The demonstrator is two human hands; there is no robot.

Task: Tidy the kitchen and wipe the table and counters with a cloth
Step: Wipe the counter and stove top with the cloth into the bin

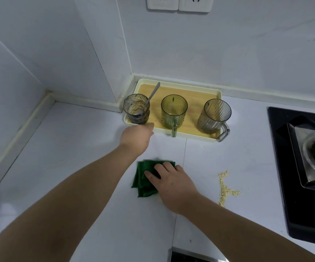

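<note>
— What sort of place is it?

— A white table (58,167) in a kitchen corner, with pale tiled walls (39,53) behind it and two sockets (178,2) high above the hands.

— And the cloth?

— The green cloth (143,179) lies folded on the table under the right hand (171,183). That hand rests flat on it with its fingers spread, and most of the cloth shows to the left of the hand.

— The other hand?

— The left hand (136,138) reaches beyond the cloth to the near rim of a cream tray (194,136). Its fingers are hidden behind its back, so whether it grips the rim cannot be told.

— What stands on the tray?

— Just past the left hand stands a smeared glass (136,112) with a spoon (153,92) leaning in it. To the right of it are a green mug (174,112) and a grey mug (214,116).

— Anything else near?

— Spilled crumbs (226,188) lie on the table to the right of the right hand, apart from the cloth. Farther right is a black gas hob (285,167).
</note>
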